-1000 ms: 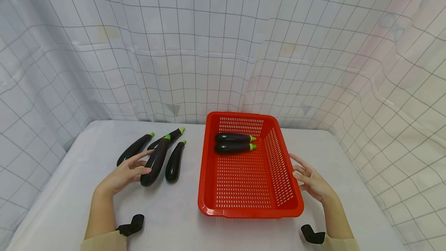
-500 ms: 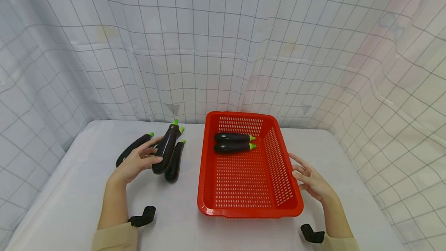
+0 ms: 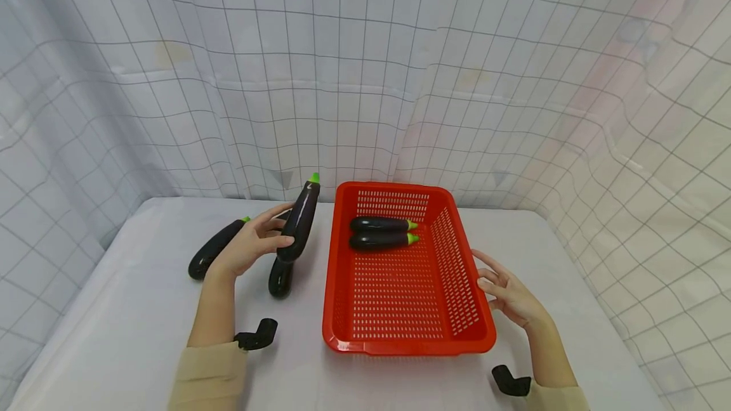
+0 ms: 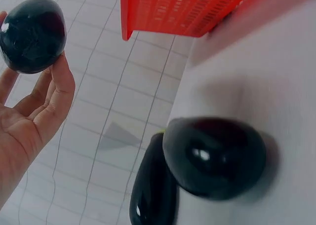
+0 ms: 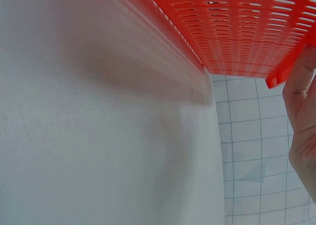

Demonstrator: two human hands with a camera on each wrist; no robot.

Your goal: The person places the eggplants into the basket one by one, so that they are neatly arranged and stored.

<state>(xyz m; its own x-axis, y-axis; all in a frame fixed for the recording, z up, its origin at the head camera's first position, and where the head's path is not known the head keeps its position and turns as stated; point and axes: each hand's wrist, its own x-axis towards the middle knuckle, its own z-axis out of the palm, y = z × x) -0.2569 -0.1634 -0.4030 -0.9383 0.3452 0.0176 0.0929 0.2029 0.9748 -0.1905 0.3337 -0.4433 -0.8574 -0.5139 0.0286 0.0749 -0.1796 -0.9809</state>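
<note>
My left hand (image 3: pixel 257 241) grips a dark purple eggplant (image 3: pixel 301 221) between thumb and fingers, its green stem end pointing up and away, raised over the table just left of the red basket (image 3: pixel 410 347). In the left wrist view the held eggplant (image 4: pixel 33 35) shows its rounded end. Beneath it, another eggplant (image 3: pixel 280 279) is partly covered. One more eggplant (image 3: pixel 216 251) lies behind my left wrist. My right hand (image 3: pixel 511 293) rests its fingertips against the basket's right rim, fingers loosely bent. Inside the basket two eggplants (image 3: pixel 379 241) lie side by side near the back.
A white cloth covers the table (image 3: pixel 143 309). Grid-patterned curtains (image 3: pixel 365 81) hang behind it and along both sides. Black wrist mounts (image 3: pixel 259 335) sit on both forearms. In the left wrist view, the basket's perforated wall (image 4: pixel 177 8) stands close beyond the held eggplant.
My left hand has lifted the eggplant off the group at left and carried it right and away from me, towards the basket. My right hand and the basket stay put.
</note>
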